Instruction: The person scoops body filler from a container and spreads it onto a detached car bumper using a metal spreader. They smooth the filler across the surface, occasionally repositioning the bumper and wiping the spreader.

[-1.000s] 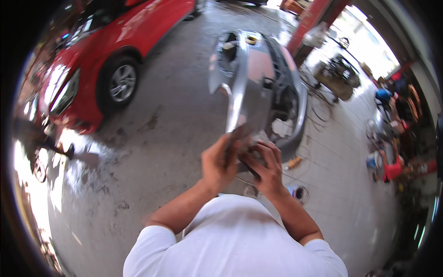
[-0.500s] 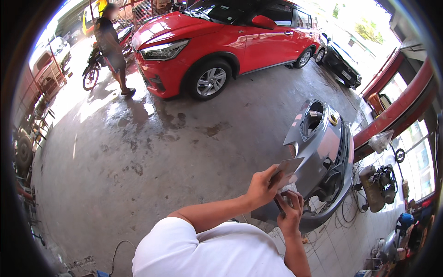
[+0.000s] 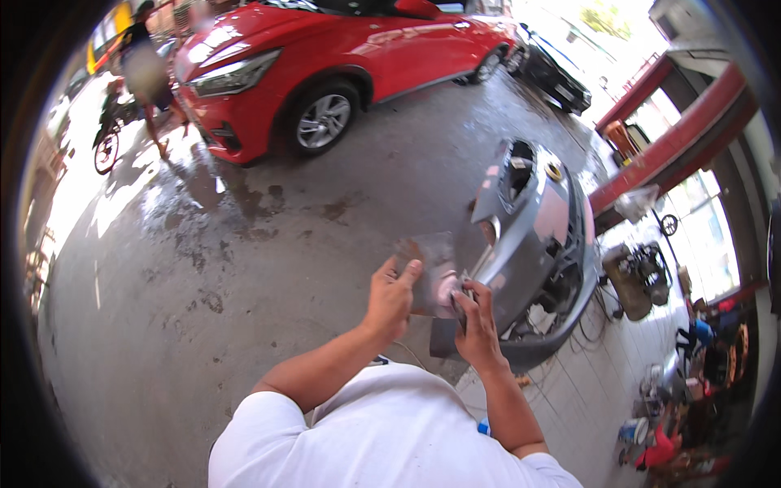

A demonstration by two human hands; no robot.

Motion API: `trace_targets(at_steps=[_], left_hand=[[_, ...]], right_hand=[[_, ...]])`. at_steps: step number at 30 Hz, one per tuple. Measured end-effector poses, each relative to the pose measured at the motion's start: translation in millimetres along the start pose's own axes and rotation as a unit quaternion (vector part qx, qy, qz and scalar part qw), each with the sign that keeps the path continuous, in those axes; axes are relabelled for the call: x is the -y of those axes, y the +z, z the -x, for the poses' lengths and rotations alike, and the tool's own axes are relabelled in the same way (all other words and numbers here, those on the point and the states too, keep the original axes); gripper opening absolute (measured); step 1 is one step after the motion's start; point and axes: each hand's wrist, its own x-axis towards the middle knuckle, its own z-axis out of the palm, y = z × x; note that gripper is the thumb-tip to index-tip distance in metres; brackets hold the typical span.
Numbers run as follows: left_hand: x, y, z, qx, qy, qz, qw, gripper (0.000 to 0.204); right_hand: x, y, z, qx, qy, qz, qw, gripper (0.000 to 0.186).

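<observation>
My left hand (image 3: 389, 305) is closed on a flat, thin rectangular plate (image 3: 429, 254) carrying a dab of pink paste (image 3: 445, 285). My right hand (image 3: 478, 325) grips a small dark flat spreader (image 3: 461, 311) against the right side of the plate, at the paste. Beyond both hands lies a grey car bumper (image 3: 521, 268) with pink patches and openings along it; part of its lower end is behind my hands and arms.
A red car (image 3: 244, 98) fills the upper left, a person (image 3: 146, 73) and motorbike (image 3: 106, 146) beside it. A dark car (image 3: 553, 77) is farther back. At right are a red post (image 3: 651, 154), an air compressor (image 3: 630, 276), hoses and scattered cans (image 3: 633, 429).
The view has swung leftward from the bumper toward the red car. The plate in my left hand has tilted flatter, showing pink paste, with my right hand's spreader now at its side.
</observation>
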Motion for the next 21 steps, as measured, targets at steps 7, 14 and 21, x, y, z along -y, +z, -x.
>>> trace_targets(at_steps=[7,14,21], left_hand=[[4.9,-22.6,-6.6,-0.006,0.059,-0.111,0.992,0.022],[34.9,-3.1,-6.3,0.142,0.269,-0.406,0.862,0.021],[50.3,46.9,-31.3,0.136,0.306,-0.325,0.884,0.019]], right_hand=[[-22.7,-16.7,14.3,0.103,0.078,0.174,0.976,0.070],[22.7,-22.2,-1.9,-0.069,0.113,0.093,0.987,0.051],[7.5,-33.5,38.7,-0.028,0.136,0.099,0.985,0.064]])
